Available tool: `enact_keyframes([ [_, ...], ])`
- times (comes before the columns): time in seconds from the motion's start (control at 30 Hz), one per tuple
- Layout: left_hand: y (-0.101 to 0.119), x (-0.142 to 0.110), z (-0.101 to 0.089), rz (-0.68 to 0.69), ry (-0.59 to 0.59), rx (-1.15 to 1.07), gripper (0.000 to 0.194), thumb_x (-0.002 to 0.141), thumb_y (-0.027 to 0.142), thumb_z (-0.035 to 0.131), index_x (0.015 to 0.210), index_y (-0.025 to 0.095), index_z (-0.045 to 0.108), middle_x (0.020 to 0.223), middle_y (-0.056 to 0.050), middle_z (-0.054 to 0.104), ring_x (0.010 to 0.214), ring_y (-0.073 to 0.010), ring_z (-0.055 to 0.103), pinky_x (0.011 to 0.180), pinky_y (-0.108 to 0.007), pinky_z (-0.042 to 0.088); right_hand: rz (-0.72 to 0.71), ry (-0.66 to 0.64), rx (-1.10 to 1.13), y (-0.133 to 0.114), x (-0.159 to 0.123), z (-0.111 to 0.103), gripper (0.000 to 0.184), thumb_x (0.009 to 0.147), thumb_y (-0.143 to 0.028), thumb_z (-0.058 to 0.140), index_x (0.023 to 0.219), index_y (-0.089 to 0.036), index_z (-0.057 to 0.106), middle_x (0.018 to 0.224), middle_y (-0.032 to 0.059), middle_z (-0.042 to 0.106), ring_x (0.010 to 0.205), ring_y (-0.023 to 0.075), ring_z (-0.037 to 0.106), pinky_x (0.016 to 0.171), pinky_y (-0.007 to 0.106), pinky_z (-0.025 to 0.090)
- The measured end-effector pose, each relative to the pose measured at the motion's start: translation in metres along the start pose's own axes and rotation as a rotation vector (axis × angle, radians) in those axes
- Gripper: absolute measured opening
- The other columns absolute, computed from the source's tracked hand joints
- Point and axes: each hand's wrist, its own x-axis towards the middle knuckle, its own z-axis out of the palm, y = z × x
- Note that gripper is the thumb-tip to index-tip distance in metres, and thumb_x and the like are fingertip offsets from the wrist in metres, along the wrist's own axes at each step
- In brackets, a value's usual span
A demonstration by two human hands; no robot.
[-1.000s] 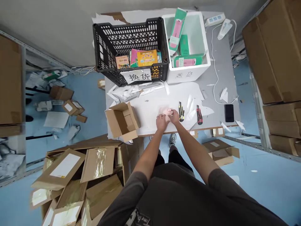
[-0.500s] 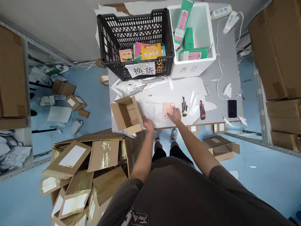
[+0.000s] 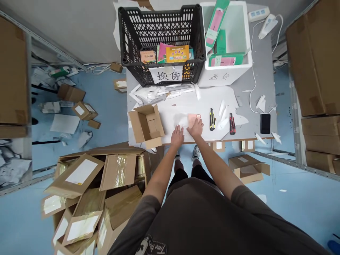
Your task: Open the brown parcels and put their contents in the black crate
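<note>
A thin pink booklet (image 3: 193, 119) with a small red mark at its upper right lies flat near the front of the work table. My right hand (image 3: 196, 128) rests on its lower part, fingers spread. Left of the booklet is a see-through plastic sleeve (image 3: 180, 118), and my left hand (image 3: 177, 136) lies on its lower edge with fingers stretched out. Whether the sleeve is joined to the booklet I cannot tell. An open cardboard box (image 3: 147, 125) stands farther left, its flaps up. To the right lie a yellow-black box cutter (image 3: 212, 119) and a red-black box cutter (image 3: 232, 124).
A black plastic crate (image 3: 162, 39) with books stands at the back, beside a white foam box (image 3: 225, 74) holding green-and-pink packages. A phone (image 3: 265, 123) lies at the right end. Scrap paper and a white cable (image 3: 254, 85) are on the table. A large carton (image 3: 148, 166) of boxes stands at lower left.
My left hand has moved right, from beside the cardboard box onto the plastic sleeve. My right hand has spread over the booklet. The view has shifted slightly.
</note>
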Motion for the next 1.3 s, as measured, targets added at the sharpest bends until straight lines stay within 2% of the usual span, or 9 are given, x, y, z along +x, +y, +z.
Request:
enact_keyframes([
  [0.3, -0.018, 0.004, 0.009, 0.000, 0.034, -0.087, 0.061, 0.098, 0.021, 0.053, 0.158, 0.012, 0.048, 0.175, -0.020, 0.031, 0.164, -0.0311, 0.027, 0.130, -0.050, 0.028, -0.131, -0.056, 0.371, 0.043, -0.001, -0.064, 0.035, 0.090, -0.036, 0.053, 0.117, -0.018, 0.066, 0.112, 0.0117, 0.072, 0.104, 0.0289, 0.064, 0.101, 0.043, 0.052],
  [0.53, -0.023, -0.012, 0.009, -0.070, 0.186, -0.129, 0.050, 0.091, 0.018, 0.063, 0.140, 0.022, 0.067, 0.164, -0.011, 0.051, 0.160, -0.0355, 0.033, 0.126, -0.057, 0.038, 0.044, -0.049, 0.844, 0.059, -0.016, -0.061, 0.033, 0.091, -0.049, 0.044, 0.107, -0.025, 0.059, 0.104, 0.0058, 0.072, 0.097, 0.0237, 0.067, 0.088, 0.038, 0.058],
  [0.67, -0.014, -0.021, 0.001, -0.107, 0.217, -0.062, 0.039, 0.090, 0.020, 0.068, 0.129, 0.024, 0.073, 0.156, -0.014, 0.058, 0.154, -0.0393, 0.039, 0.123, -0.060, 0.038, 0.133, -0.077, 0.744, 0.060, -0.016, -0.045, 0.033, 0.088, -0.053, 0.048, 0.102, -0.025, 0.057, 0.099, 0.0060, 0.073, 0.095, 0.0245, 0.067, 0.087, 0.037, 0.057],
  [0.83, -0.002, -0.023, -0.004, -0.187, 0.444, -0.085, 0.035, 0.096, 0.024, 0.061, 0.129, 0.017, 0.072, 0.141, -0.020, 0.063, 0.138, -0.0355, 0.054, 0.118, -0.051, 0.042, 0.223, 0.034, 0.410, 0.071, -0.005, -0.039, 0.029, 0.082, -0.042, 0.061, 0.102, -0.021, 0.063, 0.099, 0.0108, 0.075, 0.094, 0.0283, 0.068, 0.088, 0.037, 0.052],
  [0.9, 0.010, -0.013, -0.002, -0.121, 0.396, -0.140, 0.034, 0.099, 0.022, 0.055, 0.128, 0.017, 0.072, 0.126, -0.017, 0.069, 0.125, -0.0302, 0.062, 0.113, -0.045, 0.047, 0.254, 0.062, 0.381, 0.075, -0.001, -0.040, 0.029, 0.081, -0.038, 0.063, 0.104, -0.020, 0.066, 0.097, 0.0114, 0.076, 0.094, 0.0291, 0.069, 0.087, 0.036, 0.052],
  [1.0, 0.037, 0.014, 0.005, -0.011, 0.167, -0.242, 0.035, 0.099, 0.018, 0.052, 0.128, 0.020, 0.072, 0.120, -0.012, 0.072, 0.112, -0.0240, 0.067, 0.105, -0.036, 0.052, 0.276, 0.088, 0.425, 0.077, 0.002, -0.041, 0.022, 0.079, -0.035, 0.065, 0.096, -0.021, 0.068, 0.088, 0.0099, 0.075, 0.091, 0.0286, 0.070, 0.086, 0.036, 0.053],
  [1.1, 0.063, 0.042, 0.007, -0.165, 0.027, -0.221, 0.039, 0.095, 0.019, 0.060, 0.134, 0.015, 0.069, 0.124, -0.016, 0.070, 0.116, -0.0279, 0.067, 0.104, -0.039, 0.053, 0.316, 0.047, 0.598, 0.077, 0.002, -0.046, 0.017, 0.074, -0.034, 0.067, 0.086, -0.023, 0.062, 0.072, 0.0037, 0.069, 0.078, 0.0252, 0.067, 0.077, 0.036, 0.054],
  [1.2, 0.077, 0.053, -0.003, -0.304, 0.061, -0.183, 0.043, 0.098, 0.024, 0.060, 0.139, 0.014, 0.066, 0.131, -0.019, 0.066, 0.119, -0.0310, 0.067, 0.102, -0.041, 0.053, 0.261, -0.033, 0.855, 0.074, -0.001, -0.063, 0.022, 0.070, -0.037, 0.069, 0.085, -0.024, 0.058, 0.063, -0.0025, 0.062, 0.066, 0.0209, 0.062, 0.067, 0.033, 0.051],
  [1.3, 0.083, 0.044, -0.028, -0.183, 0.103, -0.280, 0.058, 0.096, 0.028, 0.065, 0.153, 0.020, 0.055, 0.131, -0.014, 0.065, 0.113, -0.0275, 0.069, 0.100, -0.040, 0.055, 0.146, -0.043, 0.993, 0.062, -0.009, -0.094, 0.031, 0.067, -0.040, 0.072, 0.090, -0.023, 0.059, 0.065, -0.0033, 0.063, 0.063, 0.0182, 0.059, 0.064, 0.031, 0.049],
])
